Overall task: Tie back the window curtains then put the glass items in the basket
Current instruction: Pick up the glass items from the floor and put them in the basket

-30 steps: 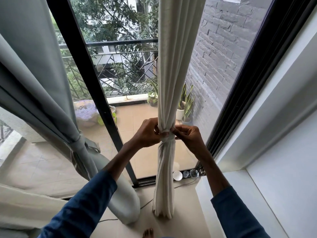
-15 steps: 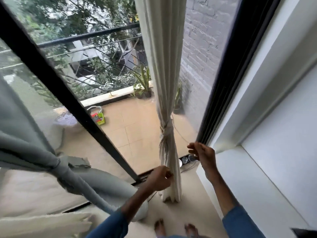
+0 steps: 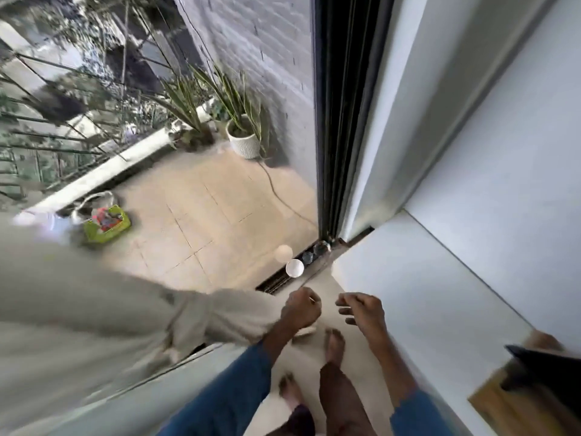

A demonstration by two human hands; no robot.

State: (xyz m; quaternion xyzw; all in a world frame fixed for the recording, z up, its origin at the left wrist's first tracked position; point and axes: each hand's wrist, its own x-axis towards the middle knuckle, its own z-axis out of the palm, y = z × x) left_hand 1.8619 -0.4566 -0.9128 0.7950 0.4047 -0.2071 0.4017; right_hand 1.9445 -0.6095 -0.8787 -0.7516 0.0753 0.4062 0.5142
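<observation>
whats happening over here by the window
A person stands at the glass door, both hands low and loosely curled. The left hand and the right hand hold nothing clearly visible. The cream curtain is bunched and tied at the left. A white cup and small glasses sit untouched along the door track.

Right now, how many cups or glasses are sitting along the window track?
3: a white cup nearest the hands, a clear glass next along, and another clear glass by the frame corner. Blur may hide more.
</observation>
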